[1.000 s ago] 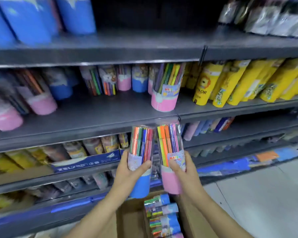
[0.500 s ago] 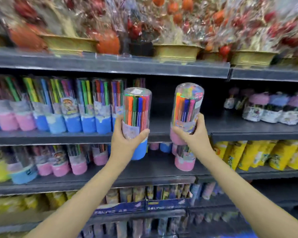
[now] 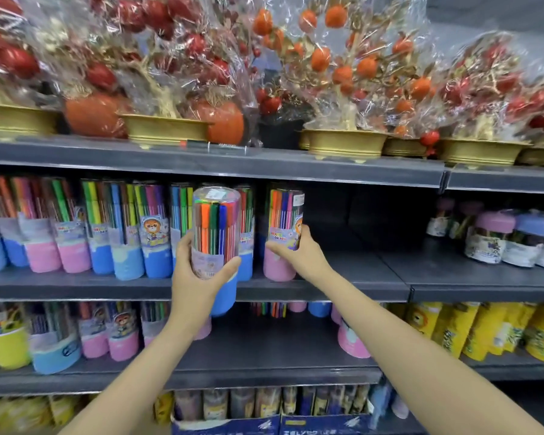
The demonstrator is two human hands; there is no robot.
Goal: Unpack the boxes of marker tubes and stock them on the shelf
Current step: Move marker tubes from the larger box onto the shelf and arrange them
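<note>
Left grip: my left hand point(image 3: 198, 279) wraps one blue-based marker tube point(image 3: 215, 243), held in front of the shelf point(image 3: 343, 279).
Right grip: my right hand point(image 3: 299, 252) clasps one pink-based marker tube point(image 3: 283, 233), standing on that shelf.
Tubes in hand: two.

Blue-based clear marker tube point(image 3: 215, 243) with orange, green and blue pens. Pink-based tube point(image 3: 281, 243) with orange, blue and pink pens. Blue and pink bases along dark grey shelf point(image 3: 343, 277). Yellow packs point(image 3: 484, 331) lower right. Red and orange fruit decorations point(image 3: 343, 67) far above.
</note>
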